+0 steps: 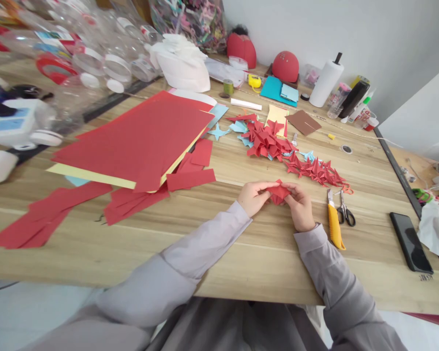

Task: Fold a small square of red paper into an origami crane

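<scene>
Over our bench (241, 273), we do best to let left hand (251, 197) and right hand (299, 205), each in a narrow grip on opposite sides of the folded red paper (279, 193), press evenly along its creases, one corner pointing away towards the red stars (267, 139), its long axis too covered to tell.

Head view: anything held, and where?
Small folded red paper, pinched at its left and right edges between the fingers of the left hand and right hand.
</scene>
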Demonstrator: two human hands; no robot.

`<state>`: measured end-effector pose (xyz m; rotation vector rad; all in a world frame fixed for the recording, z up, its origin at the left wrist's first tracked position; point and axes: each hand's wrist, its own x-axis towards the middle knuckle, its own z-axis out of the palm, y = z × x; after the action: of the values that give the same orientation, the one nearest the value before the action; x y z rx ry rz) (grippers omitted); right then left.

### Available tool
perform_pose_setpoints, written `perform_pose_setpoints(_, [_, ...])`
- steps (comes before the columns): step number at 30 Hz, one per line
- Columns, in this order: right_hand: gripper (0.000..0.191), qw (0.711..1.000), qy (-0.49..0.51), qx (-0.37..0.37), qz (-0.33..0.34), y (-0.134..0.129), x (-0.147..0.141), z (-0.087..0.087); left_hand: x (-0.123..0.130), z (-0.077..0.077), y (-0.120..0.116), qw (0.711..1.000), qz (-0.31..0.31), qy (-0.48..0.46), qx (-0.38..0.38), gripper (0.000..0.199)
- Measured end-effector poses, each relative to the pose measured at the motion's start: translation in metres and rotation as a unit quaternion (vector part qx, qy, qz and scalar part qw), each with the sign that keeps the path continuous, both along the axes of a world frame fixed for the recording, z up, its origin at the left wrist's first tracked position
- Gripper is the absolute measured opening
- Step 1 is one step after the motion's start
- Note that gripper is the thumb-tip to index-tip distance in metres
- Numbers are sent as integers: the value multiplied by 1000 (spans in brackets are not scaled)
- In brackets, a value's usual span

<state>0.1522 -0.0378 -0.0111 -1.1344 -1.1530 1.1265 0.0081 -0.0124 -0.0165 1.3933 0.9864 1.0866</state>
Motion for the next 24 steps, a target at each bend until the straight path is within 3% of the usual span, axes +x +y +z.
perform_pose_setpoints(4, [22, 1000, -6, -3, -21, 0, 0, -1, 0, -2, 0, 1000, 4, -15, -8, 37])
perform_pose_setpoints(8, [18, 999, -2, -6, -36, 0, 1, -2, 0, -3, 1, 998, 40, 9, 39, 24])
perform_pose_setpoints(14, [14, 1000, -22, 8, -2, 0, 2, -2, 1, 4, -2, 994, 54, 37, 83, 11])
perform_pose_setpoints(20, [26, 1000, -1, 17, -7, -2, -1, 0, 1, 6, -4, 995, 70, 45, 63, 31])
perform_pose_setpoints(24, [27, 1000, -17, 18, 2, -1, -2, 0, 1, 2, -3, 992, 63, 62, 88, 22])
